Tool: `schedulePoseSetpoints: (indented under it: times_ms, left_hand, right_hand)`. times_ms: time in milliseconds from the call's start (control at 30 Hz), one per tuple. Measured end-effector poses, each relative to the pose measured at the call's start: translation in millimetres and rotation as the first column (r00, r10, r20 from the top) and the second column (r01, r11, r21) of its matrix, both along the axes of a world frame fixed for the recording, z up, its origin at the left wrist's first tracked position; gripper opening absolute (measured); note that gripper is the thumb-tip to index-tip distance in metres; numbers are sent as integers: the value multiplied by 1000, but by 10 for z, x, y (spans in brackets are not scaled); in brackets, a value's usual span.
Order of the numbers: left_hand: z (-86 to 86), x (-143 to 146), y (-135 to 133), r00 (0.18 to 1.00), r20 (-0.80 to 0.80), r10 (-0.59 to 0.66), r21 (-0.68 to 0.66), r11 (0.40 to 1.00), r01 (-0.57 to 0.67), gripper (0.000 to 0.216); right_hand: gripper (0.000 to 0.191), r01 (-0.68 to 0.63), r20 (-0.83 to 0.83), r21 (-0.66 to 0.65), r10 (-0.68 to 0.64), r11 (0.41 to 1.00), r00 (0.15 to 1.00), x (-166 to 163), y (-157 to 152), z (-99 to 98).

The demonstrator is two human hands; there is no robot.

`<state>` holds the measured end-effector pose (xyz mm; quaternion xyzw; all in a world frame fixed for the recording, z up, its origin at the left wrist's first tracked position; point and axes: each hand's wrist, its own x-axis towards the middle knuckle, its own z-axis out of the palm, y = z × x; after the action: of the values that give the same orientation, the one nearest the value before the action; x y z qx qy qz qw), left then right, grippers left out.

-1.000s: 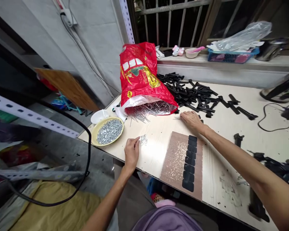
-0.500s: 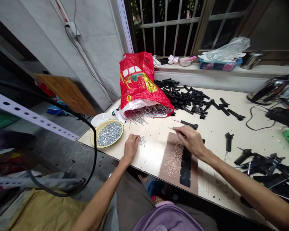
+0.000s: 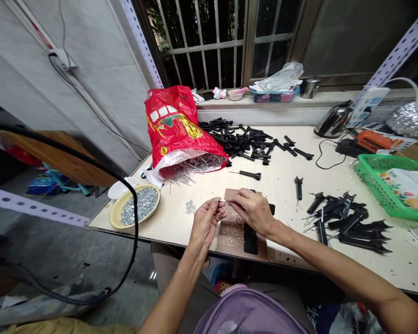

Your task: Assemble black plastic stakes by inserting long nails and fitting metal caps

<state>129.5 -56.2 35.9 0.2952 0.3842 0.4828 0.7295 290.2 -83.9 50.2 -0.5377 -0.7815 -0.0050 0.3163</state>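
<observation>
The pale wooden tabletop (image 3: 341,174) carries, at left, a yellow bowl (image 3: 115,215) and a red bag (image 3: 176,125); near the middle, a scatter of silver bits (image 3: 190,207) and a brown board (image 3: 226,243); a far heap of black parts (image 3: 237,140); at right, another black pile (image 3: 362,227), a green basket (image 3: 379,188) and, farther back, a kettle (image 3: 334,119).

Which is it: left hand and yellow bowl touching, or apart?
Apart: the head view shows tabletop and scattered metal bits between the left hand and yellow bowl.
</observation>
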Motion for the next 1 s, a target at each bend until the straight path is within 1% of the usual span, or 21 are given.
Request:
schedulePoseSetpoints:
  times_ms: [67,167,233,333,467,567,633,733,833,1000]
  left_hand:
    - [-8,21,-29,999,-49,19,63,998,-16,32]
    - [-19,34,-65,984,-161,74,201,979,-41,28]
    - [-27,37,-74,974,-211,84,245,969,-30,28]
    - [-44,36,-58,971,-234,58,247,969,2,29]
    - [-70,18,-16,965,-263,10,248,967,58,31]
    - [-78,-8,2,935,-353,30,317,944,89,29]
    - [-77,-19,5,903,-425,60,366,924,111,27]
    - [-79,-16,4,866,-492,93,404,905,133,26]
    - [-88,-2,4,848,-519,111,425,894,142,26]
    - [-98,11,-2,848,-524,82,410,897,167,26]
  right_hand:
    - [28,27,33,18,-28,999,999,13,-49,-3]
    - [26,66,73,51,-70,997,995,12,-106,-12]
    - [24,89,79,71,-95,993,992,10,-130,-17]
    - [24,108,83,77,-115,991,990,18,-149,-23]
    - [23,90,34,4,-90,996,995,46,-160,-35]
    - [19,57,-53,-73,-61,996,997,68,-171,-54]
    - [17,48,-84,-95,-56,994,995,78,-180,-69]
    - [19,83,-32,-77,-86,994,996,88,-196,-87]
    - [24,108,18,-62,-107,992,994,99,-208,-101]
    - [21,63,-36,-81,-66,995,997,129,-215,-134]
